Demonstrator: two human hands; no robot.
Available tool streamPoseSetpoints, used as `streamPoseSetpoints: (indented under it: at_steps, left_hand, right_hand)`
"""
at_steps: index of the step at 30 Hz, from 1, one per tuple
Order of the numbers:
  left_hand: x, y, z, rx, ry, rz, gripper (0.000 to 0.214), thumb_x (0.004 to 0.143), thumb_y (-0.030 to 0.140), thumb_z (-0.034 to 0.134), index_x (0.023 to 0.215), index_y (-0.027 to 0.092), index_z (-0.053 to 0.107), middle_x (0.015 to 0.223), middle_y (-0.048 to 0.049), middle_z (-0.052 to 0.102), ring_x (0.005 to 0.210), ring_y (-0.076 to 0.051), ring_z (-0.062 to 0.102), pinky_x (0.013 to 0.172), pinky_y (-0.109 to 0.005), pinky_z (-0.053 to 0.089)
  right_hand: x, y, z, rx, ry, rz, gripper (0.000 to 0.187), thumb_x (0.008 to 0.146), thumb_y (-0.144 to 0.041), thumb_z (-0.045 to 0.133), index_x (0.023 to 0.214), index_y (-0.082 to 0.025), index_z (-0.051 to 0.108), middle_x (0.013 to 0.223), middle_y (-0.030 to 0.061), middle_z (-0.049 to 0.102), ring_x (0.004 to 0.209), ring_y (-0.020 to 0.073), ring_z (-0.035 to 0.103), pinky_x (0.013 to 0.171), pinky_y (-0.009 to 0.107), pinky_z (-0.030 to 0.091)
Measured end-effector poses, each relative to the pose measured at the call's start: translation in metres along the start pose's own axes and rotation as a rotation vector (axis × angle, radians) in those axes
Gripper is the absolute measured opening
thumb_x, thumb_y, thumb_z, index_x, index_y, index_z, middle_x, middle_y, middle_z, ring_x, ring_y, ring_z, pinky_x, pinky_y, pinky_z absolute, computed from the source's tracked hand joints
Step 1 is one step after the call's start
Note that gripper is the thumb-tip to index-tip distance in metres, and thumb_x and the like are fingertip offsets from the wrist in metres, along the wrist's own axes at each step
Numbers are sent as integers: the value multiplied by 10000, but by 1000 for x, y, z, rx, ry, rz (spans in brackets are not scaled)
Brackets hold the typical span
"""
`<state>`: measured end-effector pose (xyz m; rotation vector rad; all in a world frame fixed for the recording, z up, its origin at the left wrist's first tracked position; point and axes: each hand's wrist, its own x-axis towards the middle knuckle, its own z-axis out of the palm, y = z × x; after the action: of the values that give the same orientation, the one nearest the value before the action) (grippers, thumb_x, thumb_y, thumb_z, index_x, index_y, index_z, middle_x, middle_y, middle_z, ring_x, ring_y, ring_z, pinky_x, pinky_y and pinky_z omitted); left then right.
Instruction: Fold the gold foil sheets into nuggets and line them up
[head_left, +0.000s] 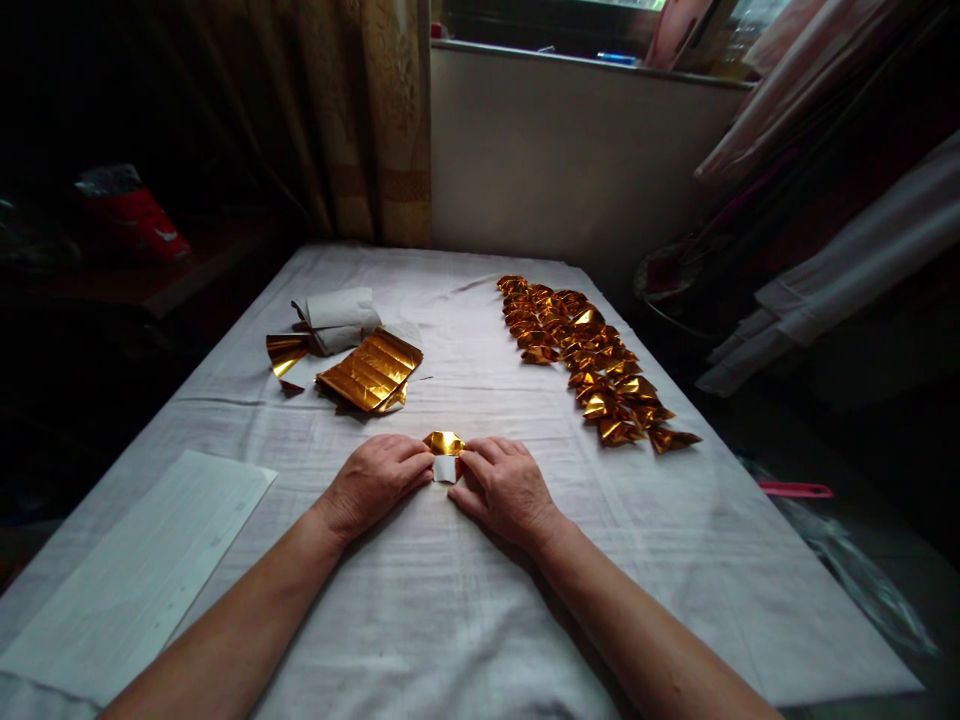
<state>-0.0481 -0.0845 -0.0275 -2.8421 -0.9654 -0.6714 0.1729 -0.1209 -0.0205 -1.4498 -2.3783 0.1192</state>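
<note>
Between my two hands, near the middle of the cloth, lies a small piece of gold foil paper (445, 443), folded, with a white flap on the near side. My left hand (381, 478) grips its left edge, fingers pressed together. On the opposite edge my right hand (504, 482) holds it with thumb and fingers closed. The fingertips partly hide the paper's sides. Beyond my left hand rests a stack of creased gold foil sheets (371, 368). Rows of folded gold foil pieces (589, 350) cover the cloth at the far right.
A white cloth (480, 620) covers the table. On it are a white sheet (142, 575) at the left and crumpled white paper (337, 310) with curled gold scraps (285, 355) behind. A curtain (375, 110), hanging clothes (862, 270) and a pink-handled item (795, 490) surround it.
</note>
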Motion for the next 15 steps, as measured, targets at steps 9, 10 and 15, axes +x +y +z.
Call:
streamPoseSetpoints:
  at_steps: [9,10,15]
  left_hand:
    - [-1,-3,6,-15,73,-34,279,992,383,482,906,200,675,890,-35,721,817,-184,654,738,-306,485]
    - [-1,-3,6,-22,72,-40,276,990,384,486,909,199,674,889,-37,720,817,-183,654,741,-306,487]
    - [-3,-6,1,-95,7,-17,236,941,418,574,944,202,669,962,-43,722,890,-191,656,799,-307,502]
  right_hand:
    - [0,0,10,-133,90,-70,169,895,-355,620,937,-201,674,1057,56,708,911,219,591,799,352,367]
    - [0,0,11,-138,101,-76,165,905,-352,609,935,-203,673,1050,54,709,903,215,589,793,349,363]
    - [0,1,12,-148,141,-86,164,915,-351,599,920,-205,671,1026,47,711,886,207,584,776,343,354]
